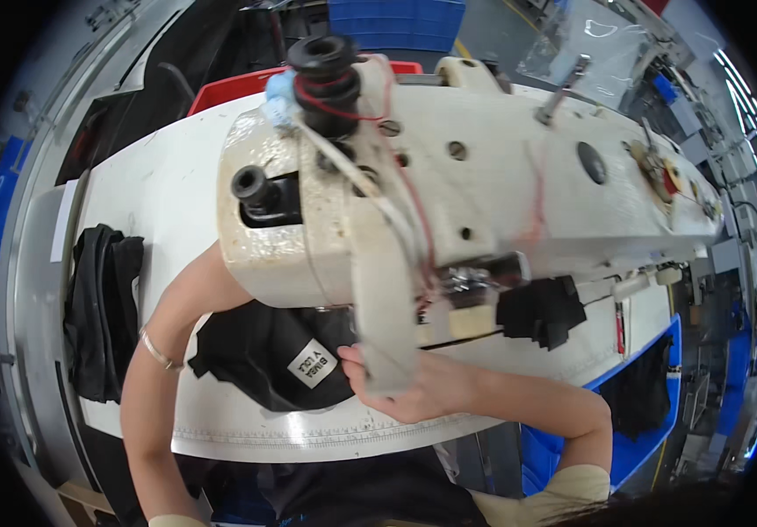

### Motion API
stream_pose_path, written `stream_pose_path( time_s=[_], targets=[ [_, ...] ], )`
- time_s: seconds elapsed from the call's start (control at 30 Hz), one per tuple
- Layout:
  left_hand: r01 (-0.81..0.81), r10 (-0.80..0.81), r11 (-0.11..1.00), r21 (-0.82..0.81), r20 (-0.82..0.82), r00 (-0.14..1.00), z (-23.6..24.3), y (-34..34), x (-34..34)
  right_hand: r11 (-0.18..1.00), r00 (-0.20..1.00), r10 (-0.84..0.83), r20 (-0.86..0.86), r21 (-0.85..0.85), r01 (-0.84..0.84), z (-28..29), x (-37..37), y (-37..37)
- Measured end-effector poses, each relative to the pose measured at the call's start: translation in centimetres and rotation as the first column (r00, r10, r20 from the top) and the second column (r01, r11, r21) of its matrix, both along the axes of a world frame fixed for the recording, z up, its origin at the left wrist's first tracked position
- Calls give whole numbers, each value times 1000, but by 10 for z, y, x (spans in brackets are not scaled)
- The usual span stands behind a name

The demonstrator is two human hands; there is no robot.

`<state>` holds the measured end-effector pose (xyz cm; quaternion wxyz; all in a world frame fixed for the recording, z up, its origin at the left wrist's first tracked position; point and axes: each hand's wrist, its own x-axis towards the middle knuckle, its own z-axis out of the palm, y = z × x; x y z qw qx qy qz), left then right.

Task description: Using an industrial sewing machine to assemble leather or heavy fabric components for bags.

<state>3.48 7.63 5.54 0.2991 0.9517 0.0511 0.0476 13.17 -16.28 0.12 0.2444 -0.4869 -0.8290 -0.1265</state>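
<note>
A white sewing machine [501, 176] fills the upper middle, its head over the work. Beneath it lies a black fabric piece [264, 351] with a white printed label [313, 364] near its right side. My left forearm [146, 395], with a bracelet at the wrist, curves in from the left; the hand and its fingers are hidden behind the machine head. My right hand [427, 386] reaches in from the right, its fingertips closed on the fabric's edge just beside the label. A pale strip hanging from the machine covers part of that hand.
Folded black fabric [102, 316] lies on the white table [308, 443] at the left. A small black stack [541, 312] sits right of the needle area. A blue bin [545, 457] with dark cloth stands at the lower right; a red tray [212, 95] is behind the machine.
</note>
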Motion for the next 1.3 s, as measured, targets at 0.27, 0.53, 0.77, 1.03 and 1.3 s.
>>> stream_pose_path(
  time_s=[0.27,0.53,0.77,1.03,1.3],
  targets=[
    [-278,310,950,-144,298,903,33,-43,-49,592,586,-801,-118,-301,748,43,61,-30],
    [202,-160,968,-150,254,954,43,-112,-46,407,411,-894,178,-57,911,-2,175,-29],
    [260,-219,944,-203,202,955,-1,-177,64,459,465,-880,99,-75,885,-2,180,-41],
    [-105,190,927,-360,210,959,-61,-176,169,577,578,-816,-29,-116,808,-10,190,-67],
    [-191,299,863,-467,168,939,-65,-170,167,663,665,-747,-24,47,747,-10,189,-72]
  ],
)
